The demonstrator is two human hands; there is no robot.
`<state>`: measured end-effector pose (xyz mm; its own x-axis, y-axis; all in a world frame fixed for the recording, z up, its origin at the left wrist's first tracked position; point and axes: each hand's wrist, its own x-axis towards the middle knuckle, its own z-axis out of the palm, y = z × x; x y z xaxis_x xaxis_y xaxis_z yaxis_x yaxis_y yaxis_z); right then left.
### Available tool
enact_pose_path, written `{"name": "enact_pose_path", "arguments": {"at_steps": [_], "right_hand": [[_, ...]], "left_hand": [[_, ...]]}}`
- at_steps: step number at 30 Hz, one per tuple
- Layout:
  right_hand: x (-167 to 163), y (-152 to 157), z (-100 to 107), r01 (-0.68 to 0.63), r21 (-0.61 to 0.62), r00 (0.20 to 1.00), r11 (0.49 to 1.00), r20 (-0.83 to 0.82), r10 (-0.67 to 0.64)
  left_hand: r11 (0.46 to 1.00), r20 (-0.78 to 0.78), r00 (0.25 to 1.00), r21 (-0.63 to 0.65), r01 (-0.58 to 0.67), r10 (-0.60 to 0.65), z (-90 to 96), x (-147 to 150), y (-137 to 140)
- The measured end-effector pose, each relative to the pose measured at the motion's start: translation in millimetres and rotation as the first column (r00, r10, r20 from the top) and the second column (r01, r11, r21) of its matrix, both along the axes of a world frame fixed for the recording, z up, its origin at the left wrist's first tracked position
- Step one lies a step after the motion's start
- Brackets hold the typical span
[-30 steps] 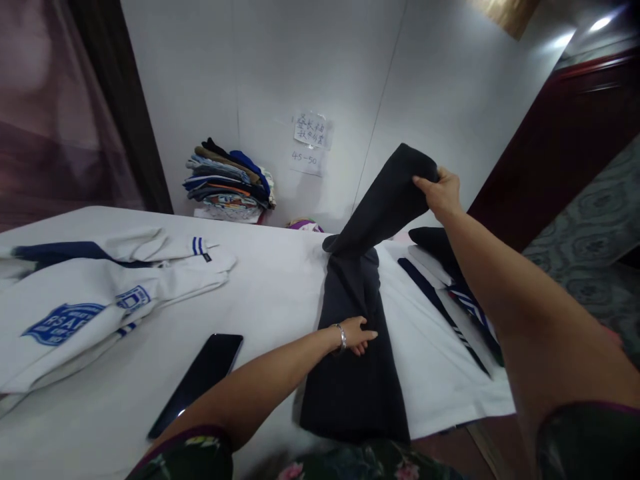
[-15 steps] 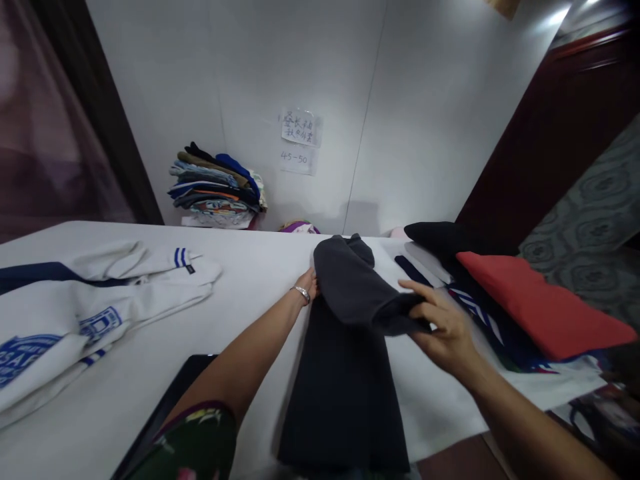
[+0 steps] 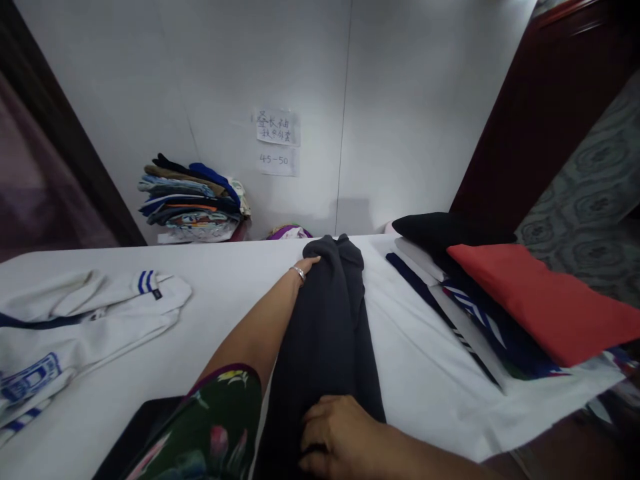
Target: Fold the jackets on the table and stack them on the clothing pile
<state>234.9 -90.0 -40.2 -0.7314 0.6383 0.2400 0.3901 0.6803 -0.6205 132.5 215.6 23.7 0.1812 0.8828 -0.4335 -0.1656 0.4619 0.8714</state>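
Lying on the white bench (image 3: 225, 287), a dark grey garment (image 3: 325, 333), left hand (image 3: 308, 264) at its far end, right hand (image 3: 336, 433) curled over its nearer part, whether either grips it I cannot tell, folded clothes (image 3: 480, 327) to the right.

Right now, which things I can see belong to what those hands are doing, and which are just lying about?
In the work:
dark garment, touched by the left hand and right hand
white table beneath it

Apparently just lying about:
white garment with blue stripes
dark flat object, partly hidden
red folded cloth
clothes stack by the wall
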Motion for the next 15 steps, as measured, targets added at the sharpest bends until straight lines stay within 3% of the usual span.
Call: {"name": "enact_pose_path", "arguments": {"at_steps": [3,6,7,9,10,11,13,15], "right_hand": [[2,7,11,-0.048,-0.178,0.996,0.983,-0.087,0.032],[13,27,51,-0.108,-0.26,0.968,0.96,-0.247,0.042],[17,42,64,-0.062,-0.238,0.959,0.969,-0.284,-0.009],[27,84,83,0.191,-0.135,0.921,0.972,-0.317,-0.225],[32,111,88,0.361,-0.091,0.877,0.928,-0.304,-0.371],[37,140,90,0.522,-0.079,0.815,0.849,-0.247,-0.524],[46,197,88,0.774,-0.079,0.63,0.628,-0.011,-0.777],[51,247,81,0.83,-0.087,0.557,0.551,0.1,-0.824]], "left_hand": [[0.999,-0.054,0.998,-0.038,-0.037,0.035,-21.7,-3,-4],[0.998,-0.04,0.998,-0.035,-0.046,0.044,-32.5,-8,-5],[0.998,-0.03,0.998,-0.03,-0.047,0.046,-33.3,-9,-4],[0.998,-0.007,0.998,-0.005,-0.056,0.056,-32.3,-11,-2],[0.998,0.005,0.998,0.013,-0.064,0.064,-31.5,-12,-2],[0.997,0.016,0.997,0.032,-0.072,0.072,-30.8,-12,-2],[0.994,0.037,0.996,0.071,-0.085,0.082,-30.5,-13,-3],[0.991,0.053,0.995,0.105,-0.089,0.084,-31.3,-12,-3]]}}
